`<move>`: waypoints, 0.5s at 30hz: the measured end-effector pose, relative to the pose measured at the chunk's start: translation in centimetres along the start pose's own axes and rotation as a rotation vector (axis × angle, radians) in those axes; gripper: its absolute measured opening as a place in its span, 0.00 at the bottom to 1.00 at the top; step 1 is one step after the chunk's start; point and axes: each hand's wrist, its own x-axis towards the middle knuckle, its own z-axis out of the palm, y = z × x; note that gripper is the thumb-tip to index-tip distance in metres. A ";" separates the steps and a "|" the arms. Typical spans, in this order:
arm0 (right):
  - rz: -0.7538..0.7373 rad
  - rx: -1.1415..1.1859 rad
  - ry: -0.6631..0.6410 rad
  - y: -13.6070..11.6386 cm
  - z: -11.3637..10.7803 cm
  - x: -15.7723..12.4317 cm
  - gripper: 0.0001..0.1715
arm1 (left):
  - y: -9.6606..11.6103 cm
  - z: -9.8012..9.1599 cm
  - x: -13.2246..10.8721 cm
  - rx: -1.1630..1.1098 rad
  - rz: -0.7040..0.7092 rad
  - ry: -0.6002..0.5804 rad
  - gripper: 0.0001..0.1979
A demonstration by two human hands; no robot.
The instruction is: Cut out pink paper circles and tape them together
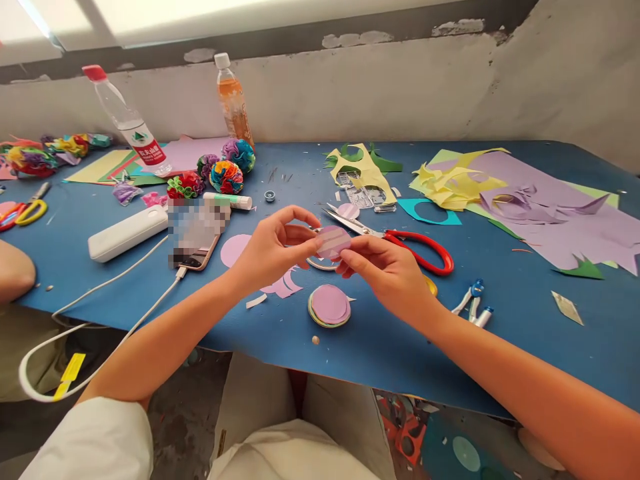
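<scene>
Between my two hands, above the blue table, is a small round purple paper disc (334,243). My left hand (280,241) pinches its left edge with thumb and fingertips. On the opposite edge, my right hand (385,270) grips it the same way. Just below lies a stack of paper circles (330,305) with a purple one on top. Scissors with red handles (420,252) rest behind my right hand, blades partly open. Another purple circle (349,211) lies near their tips. A larger purple circle (235,250) sits partly behind my left hand, beside purple scraps (284,285).
A charging phone (200,233), white power bank (129,233), glue stick (228,201) and ruffled paper balls (227,177) stand left. Two bottles (143,143) are at the back. Paper sheets and offcuts (545,207) cover the right; a compass (473,303) lies nearer. Someone's arm (15,272) shows far left.
</scene>
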 end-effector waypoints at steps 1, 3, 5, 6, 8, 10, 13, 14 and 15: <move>-0.003 -0.005 0.003 0.1 0.0 -0.1 0.09 | 0.1 0.1 -0.2 0.077 0.047 0.021 0.06; -0.018 -0.037 -0.001 0.2 -0.2 -0.4 0.06 | 0.2 0.3 -0.4 0.274 0.197 0.088 0.03; -0.048 -0.096 -0.009 0.3 -0.3 -0.6 0.05 | 0.3 0.7 -0.6 0.462 0.378 0.148 0.02; -0.072 -0.132 -0.013 0.3 -0.3 -0.7 0.04 | 0.3 0.9 -0.7 0.533 0.453 0.158 0.02; -0.132 -0.213 -0.030 0.4 -0.4 -0.9 0.05 | 0.1 1.2 -0.9 0.614 0.550 0.155 0.03; -0.197 -0.287 -0.055 0.5 -0.4 -1.0 0.06 | 0.1 1.5 -1.0 0.627 0.576 0.136 0.04; -0.296 -0.399 -0.091 0.8 -0.6 -1.0 0.05 | 0.2 1.6 -1.3 0.582 0.517 0.094 0.05; -0.332 -0.428 -0.102 0.9 -0.7 -1.0 0.05 | 0.3 1.6 -1.4 0.565 0.483 0.077 0.05; -0.368 -0.450 -0.116 1.0 -0.8 -0.9 0.05 | 0.4 1.6 -1.4 0.551 0.451 0.064 0.05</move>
